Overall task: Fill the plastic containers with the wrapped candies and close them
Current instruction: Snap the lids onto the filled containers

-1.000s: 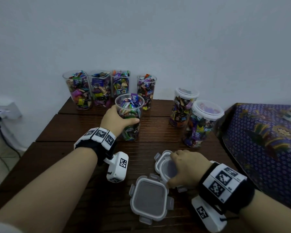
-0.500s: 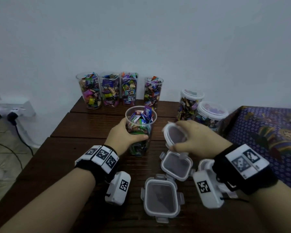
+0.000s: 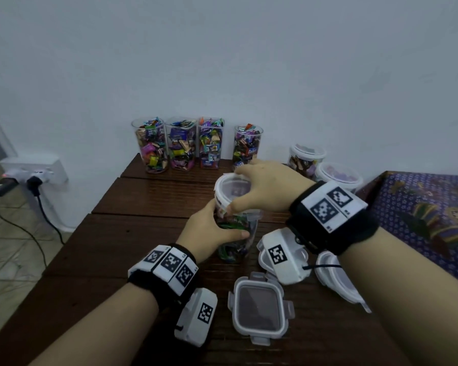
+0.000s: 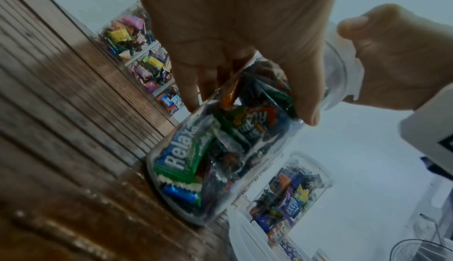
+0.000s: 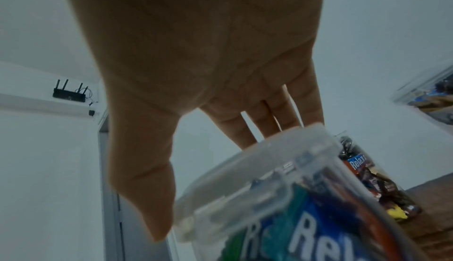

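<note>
A clear plastic container packed with wrapped candies stands on the dark wooden table. My left hand grips its side, thumb in front and fingers behind. My right hand holds a clear round lid down on the container's mouth, thumb on the near rim and fingers over the far rim. The left wrist view shows the container upright on the table with the lid at its top. From the right wrist, the lid sits slightly tilted over the candies.
Several open candy-filled containers line the back wall. Two lidded containers stand at the back right. A square clip lid and other loose lids lie near my right wrist. A patterned cloth covers the surface to the right.
My right hand lifted the round lid off the table and brought it left onto the container's mouth. My left hand kept its grip on the container.
</note>
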`<act>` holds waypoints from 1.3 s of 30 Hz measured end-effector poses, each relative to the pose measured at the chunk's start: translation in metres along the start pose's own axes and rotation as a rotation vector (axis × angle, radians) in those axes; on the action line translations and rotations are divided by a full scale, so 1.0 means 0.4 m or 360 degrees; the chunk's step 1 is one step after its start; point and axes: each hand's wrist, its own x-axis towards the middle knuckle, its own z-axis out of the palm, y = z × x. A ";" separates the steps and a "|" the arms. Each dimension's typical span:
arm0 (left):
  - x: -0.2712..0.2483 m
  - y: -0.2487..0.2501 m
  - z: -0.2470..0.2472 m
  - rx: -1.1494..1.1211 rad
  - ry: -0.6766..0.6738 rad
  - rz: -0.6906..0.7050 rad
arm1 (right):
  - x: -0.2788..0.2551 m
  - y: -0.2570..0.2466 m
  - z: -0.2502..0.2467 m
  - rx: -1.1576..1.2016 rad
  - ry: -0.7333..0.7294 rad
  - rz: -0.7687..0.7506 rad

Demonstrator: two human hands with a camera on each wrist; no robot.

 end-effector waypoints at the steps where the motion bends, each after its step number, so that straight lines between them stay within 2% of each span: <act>1: 0.000 -0.001 0.000 0.0002 0.0000 0.0002 | 0.004 -0.004 0.002 -0.0041 -0.0019 -0.0003; 10: 0.002 -0.009 0.001 -0.0036 0.0000 0.0041 | 0.013 -0.005 0.009 -0.0122 -0.0075 0.0035; 14: 0.005 -0.014 -0.005 -0.0097 -0.0103 0.0000 | 0.004 0.004 0.015 -0.0074 -0.0067 0.0070; 21: 0.013 -0.022 -0.011 -0.0306 -0.0274 -0.0039 | 0.003 0.048 -0.001 0.0211 -0.0432 0.0091; 25: 0.016 -0.026 -0.015 -0.0383 -0.0306 -0.0011 | 0.006 0.060 0.017 0.0298 -0.0512 0.0119; 39: 0.026 -0.047 -0.017 -0.0460 -0.0367 0.0008 | 0.007 0.076 0.077 0.0690 -0.0249 0.0047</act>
